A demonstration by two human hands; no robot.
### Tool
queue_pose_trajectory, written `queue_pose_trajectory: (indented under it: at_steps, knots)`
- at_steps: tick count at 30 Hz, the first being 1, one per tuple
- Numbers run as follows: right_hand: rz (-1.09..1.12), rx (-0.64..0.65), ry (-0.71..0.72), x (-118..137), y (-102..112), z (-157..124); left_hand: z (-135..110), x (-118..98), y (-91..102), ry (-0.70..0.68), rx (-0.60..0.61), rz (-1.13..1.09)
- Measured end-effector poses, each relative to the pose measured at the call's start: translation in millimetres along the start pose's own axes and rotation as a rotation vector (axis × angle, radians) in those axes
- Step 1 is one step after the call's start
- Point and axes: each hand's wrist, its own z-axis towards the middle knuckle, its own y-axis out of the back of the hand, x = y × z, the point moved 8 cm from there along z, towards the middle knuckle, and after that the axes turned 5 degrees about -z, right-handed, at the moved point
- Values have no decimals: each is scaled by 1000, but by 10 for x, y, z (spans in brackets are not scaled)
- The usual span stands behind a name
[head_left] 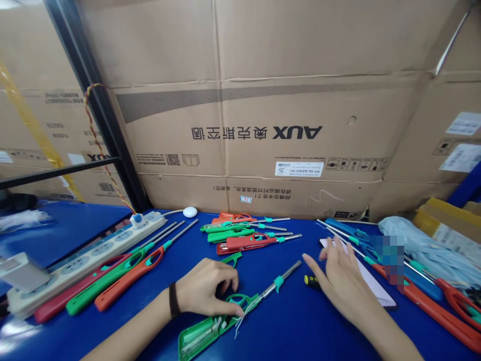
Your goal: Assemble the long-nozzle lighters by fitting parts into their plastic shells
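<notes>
An opened green long-nosed gas lighter (199,342) lies on the table in front of me, its inside showing a clear tank and loose white wires (240,321). Its metal tube (287,273) points up to the right. My left hand (208,288) is over it, fingers curled and a gap between them and the thumb, whose tip touches the lighter near the wires. Part of a green piece (235,258) shows behind that hand. Fingers spread, my right hand (340,273) hovers empty by a yellow-and-black handle (311,281) and a white flat pad (370,281).
Several red and green lighters (248,243) lie at the back. More lighters (128,278) rest beside a power strip (97,255) on the left. Orange and blue ones (443,313) lie right, near a pale plastic bag (424,245). A large cardboard box (244,60) stands behind.
</notes>
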Motion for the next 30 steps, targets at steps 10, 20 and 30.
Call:
queue_pose_trajectory:
  at_steps: [10, 20, 30]
  knots:
    - [-24, 131, -92, -260, -152, -12, -20, -5, -17, -4, 15, -4]
    - [-5, 204, 124, -50, -180, -350, -37, -8, -51, 32, 54, -5]
    - [-150, 233, 353, 290, -221, -500, -24, 139, -54, 113, 23, 16]
